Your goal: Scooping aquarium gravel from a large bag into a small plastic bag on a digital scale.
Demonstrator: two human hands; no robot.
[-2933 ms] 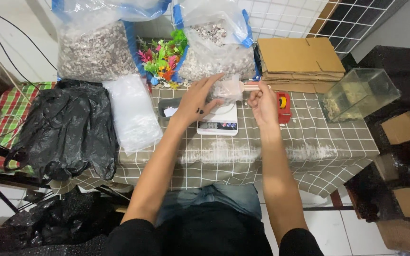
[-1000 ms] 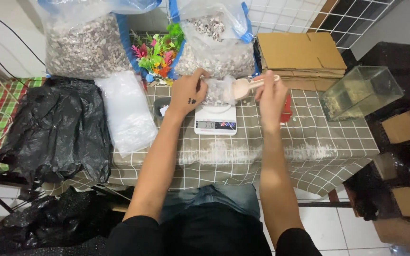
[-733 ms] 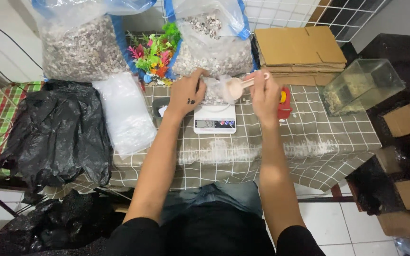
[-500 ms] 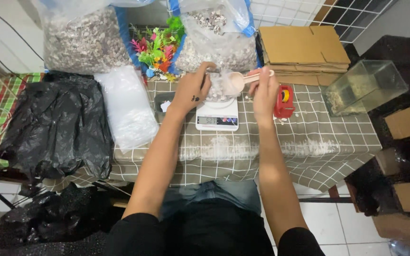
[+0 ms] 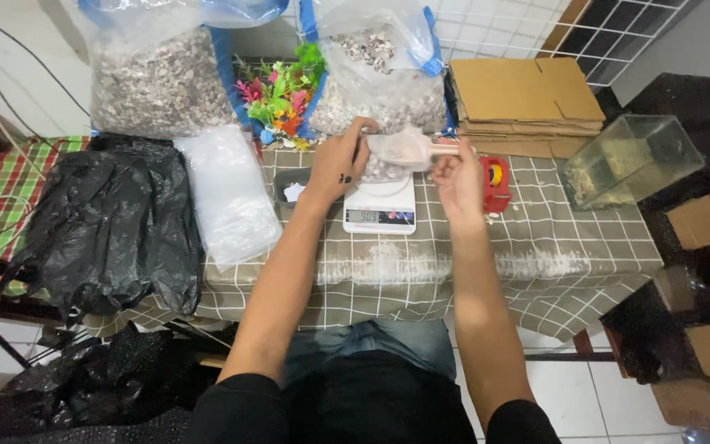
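Plastic scoop (image 5: pixel 404 149) now level above the scale (image 5: pixel 380 205)
My right hand (image 5: pixel 458 175) grips its handle; my left hand (image 5: pixel 343 160) still pinches the small bag (image 5: pixel 381 167).

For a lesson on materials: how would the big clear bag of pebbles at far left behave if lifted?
The bag is bulging with small stones, so it is probably heavy. Its thin clear film looks floppy, so it would likely sag and shift. Sharp stones might tear it.

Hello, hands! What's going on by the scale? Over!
Right hand grips scoop. Left hand holds small bag on scale. Nothing in the way.
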